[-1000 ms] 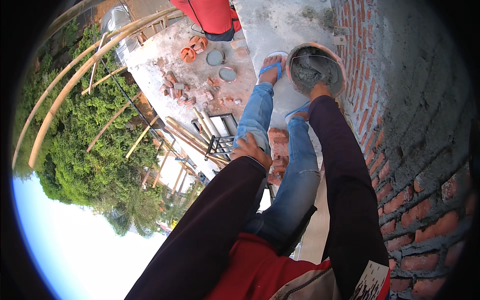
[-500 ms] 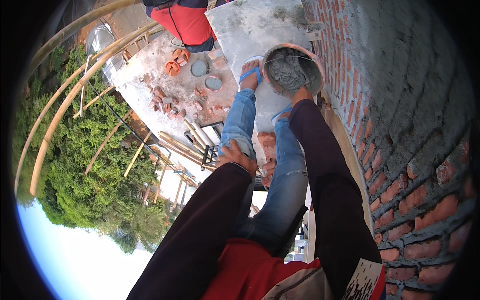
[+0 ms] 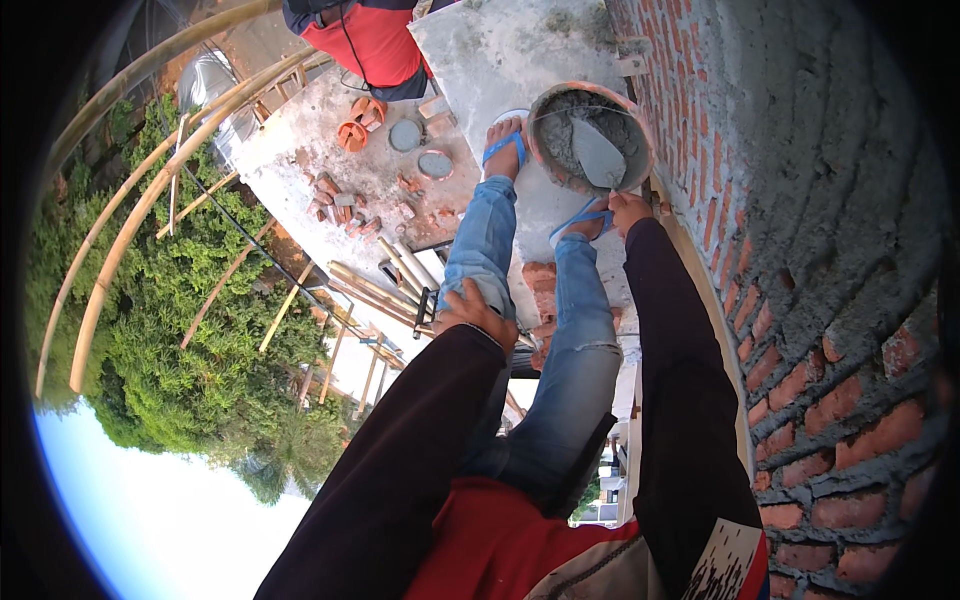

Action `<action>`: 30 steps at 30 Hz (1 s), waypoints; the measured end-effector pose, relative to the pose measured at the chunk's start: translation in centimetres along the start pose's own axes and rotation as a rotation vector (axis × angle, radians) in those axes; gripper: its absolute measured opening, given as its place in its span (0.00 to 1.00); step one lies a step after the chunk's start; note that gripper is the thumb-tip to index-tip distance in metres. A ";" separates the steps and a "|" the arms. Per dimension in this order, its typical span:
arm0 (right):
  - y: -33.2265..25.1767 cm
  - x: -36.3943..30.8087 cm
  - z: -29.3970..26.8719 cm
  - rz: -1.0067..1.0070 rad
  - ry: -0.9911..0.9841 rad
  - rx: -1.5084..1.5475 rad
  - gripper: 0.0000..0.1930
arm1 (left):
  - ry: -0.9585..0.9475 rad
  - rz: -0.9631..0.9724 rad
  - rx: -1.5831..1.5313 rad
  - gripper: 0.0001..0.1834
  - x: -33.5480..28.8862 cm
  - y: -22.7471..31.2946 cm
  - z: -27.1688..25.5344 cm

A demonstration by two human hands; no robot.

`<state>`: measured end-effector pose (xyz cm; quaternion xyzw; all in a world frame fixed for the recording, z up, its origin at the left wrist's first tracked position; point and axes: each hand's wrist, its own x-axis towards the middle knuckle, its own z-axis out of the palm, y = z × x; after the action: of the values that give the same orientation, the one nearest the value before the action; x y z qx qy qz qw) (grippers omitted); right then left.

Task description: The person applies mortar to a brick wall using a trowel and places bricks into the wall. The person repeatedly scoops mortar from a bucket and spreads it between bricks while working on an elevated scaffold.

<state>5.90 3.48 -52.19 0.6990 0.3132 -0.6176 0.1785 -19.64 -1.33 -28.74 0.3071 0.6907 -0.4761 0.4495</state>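
Observation:
My right hand (image 3: 628, 211) is closed round the handle of a trowel. The trowel's grey, leaf-shaped blade (image 3: 597, 155) lies over wet grey mortar (image 3: 566, 125) inside a round bucket (image 3: 540, 158). That bucket stands beside my feet, close to the brick wall. My left hand (image 3: 476, 313) rests on my left knee, fingers partly spread over the jeans, with no tool in it.
On my right rises a brick wall (image 3: 830, 405), partly coated with mortar (image 3: 810, 150). Broken bricks (image 3: 335, 203), two orange containers (image 3: 352, 136) and two round grey-filled containers (image 3: 405, 136) lie ahead left. A person in red (image 3: 375, 45) is beyond. Bamboo poles (image 3: 150, 195) border the left.
My right hand has drawn back from inside the bucket to its near rim. The trowel blade now shows on the mortar. My left hand stays on the knee.

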 end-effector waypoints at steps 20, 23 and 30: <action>2.1 0.6 3.3 -0.195 0.262 -0.202 0.28 | 0.049 0.022 0.088 0.51 0.3 -0.1 1.7; 2.0 -2.3 4.3 -0.245 0.432 -0.259 0.25 | 0.056 0.020 0.115 0.50 0.1 0.1 1.6; 1.5 -1.1 7.0 -0.224 0.422 -0.104 0.23 | 0.067 0.024 0.119 0.50 -0.1 0.2 1.2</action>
<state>1.62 -2.34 -52.54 0.7633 0.4505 -0.4569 0.0751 -19.02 -2.33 -28.94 0.3572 0.6721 -0.5002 0.4128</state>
